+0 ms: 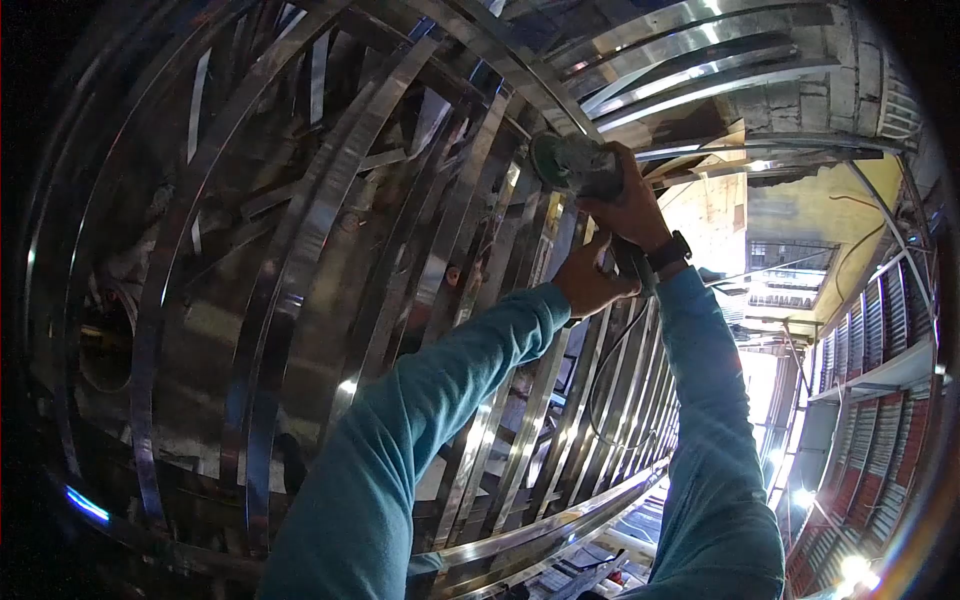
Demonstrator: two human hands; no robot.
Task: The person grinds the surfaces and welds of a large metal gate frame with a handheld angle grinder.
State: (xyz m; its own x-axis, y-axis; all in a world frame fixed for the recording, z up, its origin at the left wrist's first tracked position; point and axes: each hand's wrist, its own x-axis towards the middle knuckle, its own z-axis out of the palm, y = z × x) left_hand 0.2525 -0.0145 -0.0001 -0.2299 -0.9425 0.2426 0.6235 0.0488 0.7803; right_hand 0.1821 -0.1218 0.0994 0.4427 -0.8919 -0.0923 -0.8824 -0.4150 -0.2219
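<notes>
An angle grinder with a green disc is held up against a metal frame of shiny bars. My right hand, with a dark watch at the wrist, is wrapped round the grinder near its head. Below it, my left hand is closed on the rear part of the body, its fingers partly hidden. The disc lies at a joint between a long crossbar and the slats. A dark cord hangs down behind the slats.
Long parallel metal slats fill the left and middle. More metal strips stretch across the upper right, near a block wall. Corrugated sheeting and bright lamps are at the lower right.
</notes>
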